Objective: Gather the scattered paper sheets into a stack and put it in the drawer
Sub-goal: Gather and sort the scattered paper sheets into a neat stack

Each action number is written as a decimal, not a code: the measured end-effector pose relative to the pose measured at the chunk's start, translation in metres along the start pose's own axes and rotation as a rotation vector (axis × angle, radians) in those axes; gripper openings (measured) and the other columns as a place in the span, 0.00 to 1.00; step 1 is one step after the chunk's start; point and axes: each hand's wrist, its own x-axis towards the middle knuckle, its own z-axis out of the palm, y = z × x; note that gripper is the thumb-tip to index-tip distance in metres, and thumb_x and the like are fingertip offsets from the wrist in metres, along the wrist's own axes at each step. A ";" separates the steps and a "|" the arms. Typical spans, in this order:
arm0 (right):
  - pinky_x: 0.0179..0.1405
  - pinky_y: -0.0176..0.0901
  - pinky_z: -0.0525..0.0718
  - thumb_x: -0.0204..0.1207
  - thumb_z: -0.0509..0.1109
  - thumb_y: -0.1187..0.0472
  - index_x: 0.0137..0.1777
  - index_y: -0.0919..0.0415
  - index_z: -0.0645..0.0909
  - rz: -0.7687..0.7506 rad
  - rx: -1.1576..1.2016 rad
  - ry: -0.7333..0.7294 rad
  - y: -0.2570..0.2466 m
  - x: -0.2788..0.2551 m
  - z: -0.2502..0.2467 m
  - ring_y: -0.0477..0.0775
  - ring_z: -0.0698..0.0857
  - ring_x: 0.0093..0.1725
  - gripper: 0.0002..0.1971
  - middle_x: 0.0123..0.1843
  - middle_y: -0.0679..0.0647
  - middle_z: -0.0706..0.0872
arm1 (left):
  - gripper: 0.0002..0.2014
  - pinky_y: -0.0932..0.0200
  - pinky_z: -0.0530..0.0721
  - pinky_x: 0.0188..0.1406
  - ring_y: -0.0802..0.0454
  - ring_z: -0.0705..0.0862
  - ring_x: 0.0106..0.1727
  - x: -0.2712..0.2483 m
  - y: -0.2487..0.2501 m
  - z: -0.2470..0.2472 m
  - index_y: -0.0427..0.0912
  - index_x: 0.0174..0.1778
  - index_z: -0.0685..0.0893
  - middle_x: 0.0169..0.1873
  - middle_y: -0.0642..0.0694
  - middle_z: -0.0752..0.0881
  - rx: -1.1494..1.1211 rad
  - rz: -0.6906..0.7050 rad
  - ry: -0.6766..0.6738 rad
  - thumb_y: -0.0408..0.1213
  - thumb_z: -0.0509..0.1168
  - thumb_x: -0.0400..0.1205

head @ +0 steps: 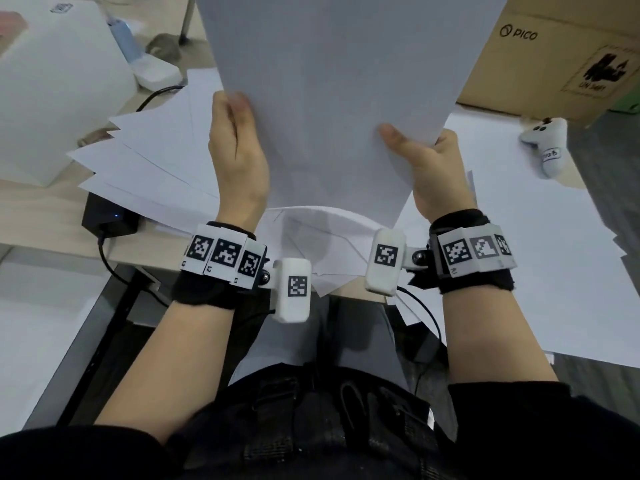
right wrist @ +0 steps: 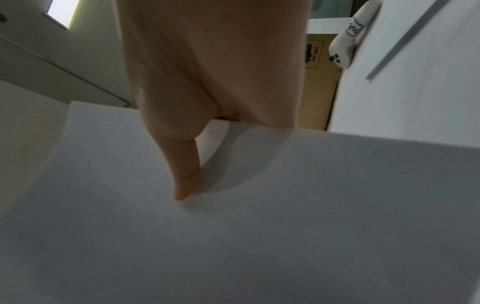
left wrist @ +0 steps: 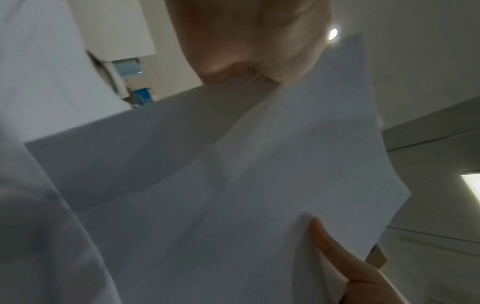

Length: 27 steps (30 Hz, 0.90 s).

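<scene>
"PICO" and "UN 3481" printed on the cardboard box [head: 554,60] at far right; white plush toy [head: 549,145] just before it. Lifted above the desk: paper stack [head: 332,98], pinched by left hand [head: 239,150] and right hand [head: 429,168] at its sides. Below, loose sheets [head: 149,161] fanned out, overlapping a black adapter [head: 107,216].

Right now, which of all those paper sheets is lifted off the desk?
The large sheet held upright by left hand and right hand; the others lie fanned flat.
</scene>
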 end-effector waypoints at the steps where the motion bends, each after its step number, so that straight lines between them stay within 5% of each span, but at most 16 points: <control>1: 0.44 0.39 0.86 0.74 0.73 0.70 0.42 0.59 0.82 0.027 0.000 0.016 0.006 -0.002 0.000 0.44 0.89 0.38 0.06 0.34 0.43 0.90 | 0.11 0.67 0.75 0.52 0.63 0.73 0.42 -0.003 -0.008 0.000 0.45 0.44 0.72 0.42 0.54 0.76 -0.005 -0.050 -0.020 0.40 0.48 0.89; 5: 0.41 0.35 0.85 0.73 0.75 0.70 0.42 0.58 0.82 0.113 -0.016 0.060 0.031 -0.004 0.000 0.41 0.89 0.37 0.07 0.34 0.43 0.90 | 0.14 0.67 0.74 0.57 0.65 0.77 0.47 -0.009 -0.034 -0.001 0.51 0.43 0.74 0.44 0.60 0.79 0.042 -0.253 -0.095 0.41 0.46 0.90; 10: 0.47 0.40 0.88 0.74 0.74 0.69 0.41 0.58 0.82 0.114 -0.033 0.116 0.035 0.012 0.005 0.44 0.88 0.39 0.06 0.40 0.49 0.88 | 0.15 0.75 0.68 0.40 0.66 0.65 0.34 0.004 -0.037 0.002 0.49 0.36 0.65 0.36 0.57 0.66 0.129 -0.305 -0.150 0.41 0.47 0.90; 15: 0.37 0.39 0.86 0.74 0.73 0.71 0.40 0.62 0.84 0.123 -0.135 0.143 0.041 0.047 0.012 0.45 0.86 0.32 0.05 0.37 0.53 0.87 | 0.13 0.63 0.73 0.66 0.58 0.76 0.62 0.035 -0.056 -0.009 0.42 0.62 0.80 0.60 0.51 0.78 0.301 -0.355 -0.186 0.39 0.53 0.88; 19: 0.40 0.44 0.84 0.70 0.76 0.70 0.49 0.70 0.85 0.221 -0.257 0.193 0.060 0.082 0.026 0.55 0.84 0.37 0.08 0.41 0.59 0.86 | 0.22 0.46 0.66 0.77 0.46 0.64 0.79 0.074 -0.085 -0.023 0.41 0.74 0.74 0.76 0.43 0.70 0.610 -0.465 -0.121 0.39 0.59 0.83; 23: 0.39 0.40 0.83 0.68 0.79 0.67 0.53 0.68 0.83 0.344 -0.386 0.233 0.079 0.113 0.036 0.55 0.83 0.41 0.14 0.45 0.58 0.86 | 0.33 0.36 0.54 0.80 0.40 0.43 0.84 0.109 -0.103 -0.031 0.39 0.82 0.56 0.83 0.38 0.53 0.895 -0.709 -0.159 0.41 0.60 0.81; 27: 0.27 0.34 0.74 0.70 0.77 0.69 0.32 0.60 0.73 0.441 -0.467 0.282 0.091 0.134 0.033 0.52 0.77 0.34 0.14 0.32 0.50 0.76 | 0.35 0.38 0.60 0.78 0.40 0.52 0.82 0.135 -0.120 -0.035 0.36 0.80 0.58 0.80 0.40 0.62 0.853 -0.764 -0.125 0.42 0.64 0.80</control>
